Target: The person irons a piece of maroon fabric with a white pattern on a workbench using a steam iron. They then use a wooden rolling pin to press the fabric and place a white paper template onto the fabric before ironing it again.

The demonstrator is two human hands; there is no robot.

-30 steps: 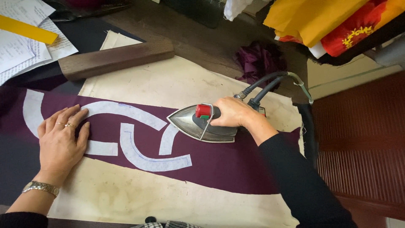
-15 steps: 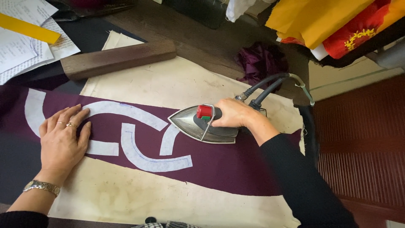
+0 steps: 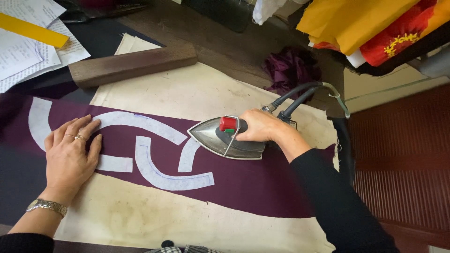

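Note:
My right hand [image 3: 260, 125] grips the handle of a steel iron [image 3: 220, 139] with a red button. The iron's tip rests on a dark purple fabric strip [image 3: 253, 180], touching the end of a white curved piece [image 3: 189, 154]. Several white curved pieces [image 3: 154, 171] lie interlaced on the purple strip. My left hand [image 3: 71, 152] lies flat, fingers spread, on the strip and white pieces at the left; it wears rings and a wristwatch. Grey hoses [image 3: 300, 96] lead from the iron's rear to the right.
A cream pressing cloth [image 3: 187, 91] lies under the fabric. Behind it are a dark wooden block [image 3: 133, 64], papers [image 3: 28, 51] and a yellow ruler [image 3: 33, 30] far left, a crumpled purple scrap [image 3: 293, 70], and yellow and red fabrics [image 3: 370, 28] far right.
The iron and my right hand have barely shifted, a touch to the right. My left hand stays pressed flat in place.

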